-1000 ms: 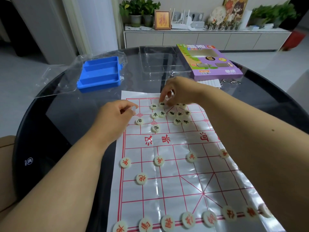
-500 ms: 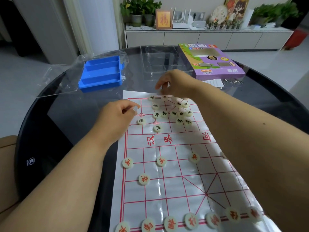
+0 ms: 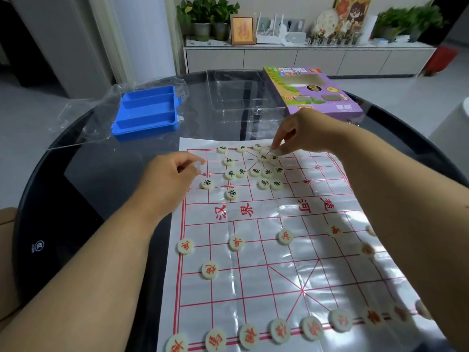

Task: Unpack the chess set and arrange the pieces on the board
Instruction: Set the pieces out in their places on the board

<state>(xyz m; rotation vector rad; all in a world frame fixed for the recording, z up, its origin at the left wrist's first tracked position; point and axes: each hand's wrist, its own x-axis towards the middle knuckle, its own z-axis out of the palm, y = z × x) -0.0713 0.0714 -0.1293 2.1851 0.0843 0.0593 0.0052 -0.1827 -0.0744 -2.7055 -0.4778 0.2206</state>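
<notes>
Since 1 s ago, right hand (image 3: pixel 308 132) has shifted right along far row, now pinching a black piece (image 3: pixel 277 151) onto board (image 3: pixel 330 250). Left hand (image 3: pixel 175 174) is gripping another piece (image 3: pixel 197 164) at board's left edge. Risk: right forearm sweeping red pieces (image 3: pixel 366 250) underneath, or fingers bumping the black cluster (image 3: pixel 266 171).

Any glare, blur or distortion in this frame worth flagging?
Head view: window glare washes over the glossy board on its right half; wide-angle lens bends the table rim; red pieces at the bottom right corner are smeared, black pieces near the right hand stay readable.
</notes>
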